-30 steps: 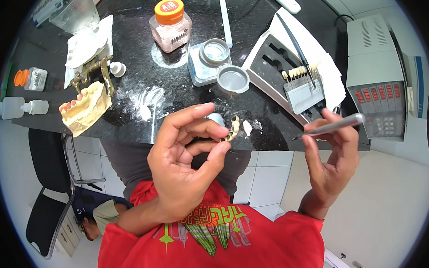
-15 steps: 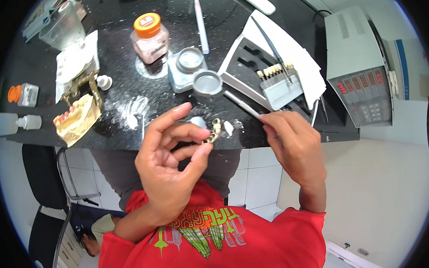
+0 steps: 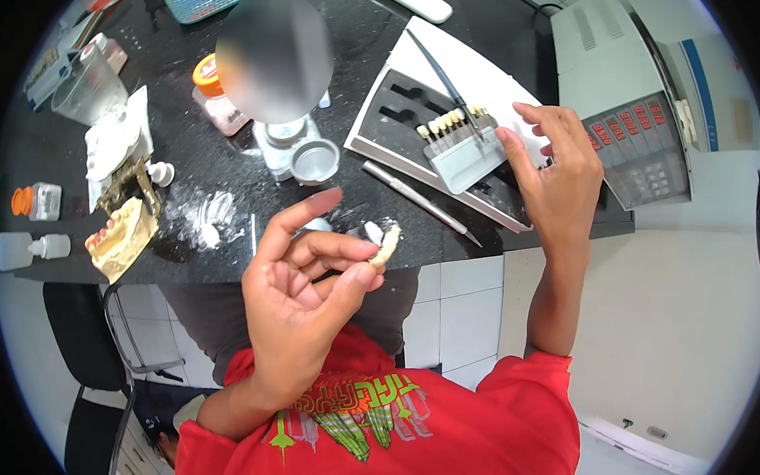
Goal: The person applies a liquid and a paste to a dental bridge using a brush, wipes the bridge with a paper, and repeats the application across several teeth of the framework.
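Note:
My left hand (image 3: 303,303) pinches a small cream dental bridge (image 3: 387,244) between thumb and fingers, over the counter's front edge beside a small white lump (image 3: 373,231). My right hand (image 3: 553,173) has its fingers apart with nothing visible in them, beside a holder of tooth-shade tabs (image 3: 461,159) and a long dark brush (image 3: 432,60), both on an open white case (image 3: 509,91). A metal-handled pointed instrument (image 3: 416,198) lies on the dark counter, left of that case.
A tooth model (image 3: 121,242), jars (image 3: 221,109), an open grey lid (image 3: 314,160), small bottles (image 3: 50,245) and a cup (image 3: 86,93) stand leftward. An oven-like unit (image 3: 610,104) is right. A blurred disc hides part of the back. A person crouches or sits low at lower left.
My right hand has put down the metal instrument and moved up and right to the shade-tab holder. My left hand has shifted slightly left, still holding the bridge, now showing its cream side.

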A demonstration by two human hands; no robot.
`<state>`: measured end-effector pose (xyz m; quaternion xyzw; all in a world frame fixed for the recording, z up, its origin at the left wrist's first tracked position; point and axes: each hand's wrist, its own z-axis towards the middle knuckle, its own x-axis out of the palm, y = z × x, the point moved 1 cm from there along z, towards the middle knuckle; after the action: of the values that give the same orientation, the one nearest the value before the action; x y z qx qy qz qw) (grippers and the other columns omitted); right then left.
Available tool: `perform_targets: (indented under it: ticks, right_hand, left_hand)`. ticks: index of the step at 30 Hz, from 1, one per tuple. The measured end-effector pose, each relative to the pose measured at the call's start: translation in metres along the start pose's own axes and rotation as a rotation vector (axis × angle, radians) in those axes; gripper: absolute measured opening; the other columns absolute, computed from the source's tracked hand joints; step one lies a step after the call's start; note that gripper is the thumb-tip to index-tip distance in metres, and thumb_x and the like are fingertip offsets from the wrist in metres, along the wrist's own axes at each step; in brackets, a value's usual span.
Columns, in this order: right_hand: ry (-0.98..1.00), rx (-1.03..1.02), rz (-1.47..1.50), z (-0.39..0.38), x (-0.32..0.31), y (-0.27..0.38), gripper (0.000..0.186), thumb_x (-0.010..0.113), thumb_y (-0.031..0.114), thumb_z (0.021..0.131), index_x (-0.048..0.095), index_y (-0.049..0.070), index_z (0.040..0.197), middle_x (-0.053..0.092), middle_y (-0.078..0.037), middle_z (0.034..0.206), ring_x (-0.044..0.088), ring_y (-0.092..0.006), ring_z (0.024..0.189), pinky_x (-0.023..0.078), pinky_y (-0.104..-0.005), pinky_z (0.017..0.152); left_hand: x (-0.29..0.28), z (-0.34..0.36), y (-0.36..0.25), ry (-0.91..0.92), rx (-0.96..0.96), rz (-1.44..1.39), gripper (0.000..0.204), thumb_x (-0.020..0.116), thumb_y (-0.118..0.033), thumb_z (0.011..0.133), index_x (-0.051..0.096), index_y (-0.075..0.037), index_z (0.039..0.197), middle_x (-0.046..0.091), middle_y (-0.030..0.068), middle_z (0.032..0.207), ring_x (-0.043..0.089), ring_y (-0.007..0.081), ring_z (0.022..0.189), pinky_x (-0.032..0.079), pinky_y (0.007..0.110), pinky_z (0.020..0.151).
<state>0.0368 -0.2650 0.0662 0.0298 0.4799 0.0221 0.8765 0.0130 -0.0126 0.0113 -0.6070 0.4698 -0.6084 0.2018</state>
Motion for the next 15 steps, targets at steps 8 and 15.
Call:
perform_targets:
  ticks: [8, 15]
  right_hand:
    - [-0.218, 0.02, 0.12, -0.006, 0.001, 0.004, 0.016, 0.075, 0.004, 0.078, 0.073, 0.006, 0.094, 0.068, -0.006, 0.089, 0.065, -0.0208, 0.08, 0.05, -0.0332, 0.067]
    - [-0.011, 0.027, 0.016, 0.004, 0.009, 0.004, 0.021, 0.076, 0.013, 0.083, 0.071, 0.006, 0.102, 0.068, -0.007, 0.092, 0.066, -0.0214, 0.08, 0.049, -0.0331, 0.067]
  left_hand:
    - [0.003, 0.001, -0.006, -0.035, -0.101, -0.043, 0.054, 0.063, 0.007, 0.087, 0.042, 0.007, 0.136, 0.066, 0.011, 0.098, 0.07, 0.0155, 0.086, 0.06, 0.025, 0.078]
    - [0.0, 0.002, -0.007, -0.037, -0.124, -0.061, 0.047, 0.065, 0.003, 0.089, 0.046, 0.006, 0.132, 0.066, 0.0104, 0.097, 0.068, 0.0136, 0.083, 0.058, 0.023, 0.075]
